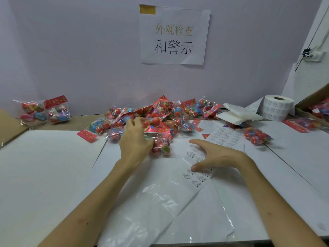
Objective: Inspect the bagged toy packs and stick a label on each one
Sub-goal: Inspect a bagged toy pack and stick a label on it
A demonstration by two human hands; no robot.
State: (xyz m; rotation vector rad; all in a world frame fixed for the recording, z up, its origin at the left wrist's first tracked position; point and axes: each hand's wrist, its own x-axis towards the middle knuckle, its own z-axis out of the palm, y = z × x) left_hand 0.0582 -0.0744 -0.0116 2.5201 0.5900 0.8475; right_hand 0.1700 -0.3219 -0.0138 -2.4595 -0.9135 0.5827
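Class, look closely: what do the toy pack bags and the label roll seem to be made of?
Toy pack bags: clear glossy plastic film, by the crinkles and glints. Label roll: matte white paper with no shine; its core looks like cardboard.

Clear bagged toy packs (160, 114), each holding bright plastic eggs under a red header card, lie heaped against the wall before us. One pack (161, 146) sits at the heap's front edge, partly beneath our left hand (133, 139). Two more packs (42, 111) lie apart at far left. A printed label strip (195, 177) lies flat under our right hand (219, 155), its fingers spread, a label sheet (224, 137) just beyond, and a label roll (277, 107) at back right.
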